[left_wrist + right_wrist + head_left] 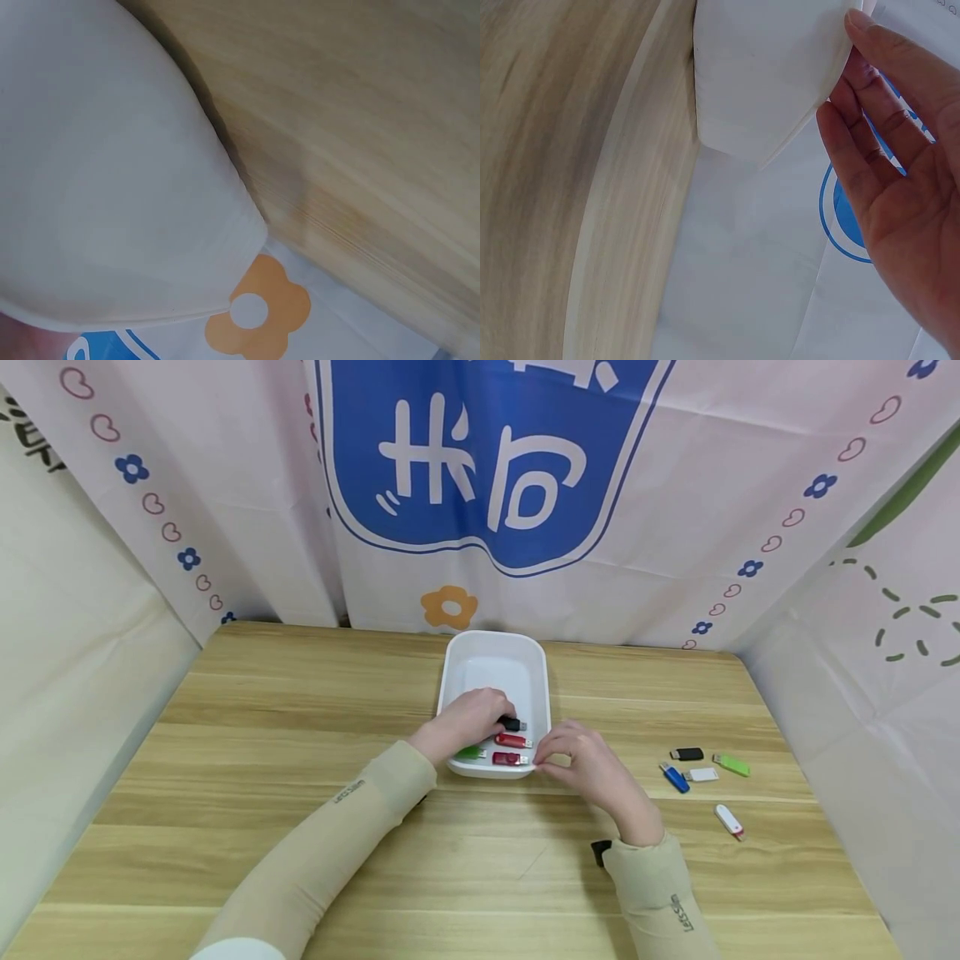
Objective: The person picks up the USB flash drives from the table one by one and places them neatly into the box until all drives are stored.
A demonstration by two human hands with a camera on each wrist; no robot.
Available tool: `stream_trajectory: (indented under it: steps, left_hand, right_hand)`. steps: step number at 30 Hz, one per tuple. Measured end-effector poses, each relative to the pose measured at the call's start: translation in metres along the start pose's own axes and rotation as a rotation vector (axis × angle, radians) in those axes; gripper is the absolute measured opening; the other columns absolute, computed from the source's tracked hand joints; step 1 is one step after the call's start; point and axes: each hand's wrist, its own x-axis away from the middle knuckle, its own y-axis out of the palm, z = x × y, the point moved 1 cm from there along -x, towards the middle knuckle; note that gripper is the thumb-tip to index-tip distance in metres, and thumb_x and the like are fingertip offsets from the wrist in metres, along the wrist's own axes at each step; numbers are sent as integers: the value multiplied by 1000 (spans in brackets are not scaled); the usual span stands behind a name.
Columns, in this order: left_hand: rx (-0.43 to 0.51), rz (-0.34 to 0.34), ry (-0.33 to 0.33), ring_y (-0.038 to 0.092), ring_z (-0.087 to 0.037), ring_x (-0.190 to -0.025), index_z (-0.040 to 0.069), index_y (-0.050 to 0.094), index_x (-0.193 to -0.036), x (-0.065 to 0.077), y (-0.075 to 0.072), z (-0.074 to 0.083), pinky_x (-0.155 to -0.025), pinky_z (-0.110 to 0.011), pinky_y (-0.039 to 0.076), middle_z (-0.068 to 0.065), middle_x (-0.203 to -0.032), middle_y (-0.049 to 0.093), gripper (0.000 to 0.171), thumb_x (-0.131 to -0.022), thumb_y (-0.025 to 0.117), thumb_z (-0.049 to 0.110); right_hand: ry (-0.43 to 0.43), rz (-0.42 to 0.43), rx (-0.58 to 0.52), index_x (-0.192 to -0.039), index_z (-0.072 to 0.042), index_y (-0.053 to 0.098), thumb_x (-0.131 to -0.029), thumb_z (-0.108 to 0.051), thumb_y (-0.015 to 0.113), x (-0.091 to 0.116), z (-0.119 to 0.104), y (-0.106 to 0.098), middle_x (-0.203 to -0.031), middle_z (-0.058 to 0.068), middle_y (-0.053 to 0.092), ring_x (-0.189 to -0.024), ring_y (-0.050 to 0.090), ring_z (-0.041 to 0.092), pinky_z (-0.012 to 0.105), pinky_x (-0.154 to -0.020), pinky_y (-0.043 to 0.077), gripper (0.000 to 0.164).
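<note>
A white tray (506, 672) stands toward the far side of the table, and my left hand (474, 714) reaches into it over the left wall. Its fingers hold a black USB stick (513, 724) low inside the tray; part of the stick is covered by the fingers. Just below lie a red USB stick (513, 741) and a dark red one (509, 759), with a green USB stick (471, 752) half hidden under the left wrist. At the near right corner, my right hand (588, 764) pinches the tray's rim. In the left wrist view, the tray's outer wall (112, 187) hides the left hand's fingers.
To the right on the wooden table (600, 910) lie a black USB stick (687, 753), a green one (731, 766), a blue one (675, 778), a white one (702, 774) and a white-and-red one (727, 820). A printed curtain (675, 585) hangs behind the far edge.
</note>
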Motion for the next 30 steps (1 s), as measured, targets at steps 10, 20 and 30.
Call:
stream_trajectory:
  steps: [10,20,30]
  left_hand:
    - [-39,8,5,67,-16,-99,10,75,-114,-2,2,0,-93,-32,56,-4,-108,74,22,-93,70,14]
    - [-56,8,9,67,-17,-101,10,74,-116,-1,3,0,-94,-33,56,-5,-110,73,23,-94,69,14]
    - [-35,74,-23,67,-19,-111,11,71,-122,9,-7,-1,-99,-35,54,-6,-119,72,28,-96,67,17]
  right_hand:
    - [10,-5,-3,-85,-13,78,-79,-9,82,0,0,0,-95,-1,77,-100,66,19,40,-93,56,8]
    - [10,-7,0,-85,-13,78,-80,-8,82,0,0,0,-94,-1,76,-100,66,19,40,-94,56,7]
    - [14,-5,7,-85,-14,78,-80,-8,82,0,0,0,-94,-2,76,-100,66,19,40,-93,56,8]
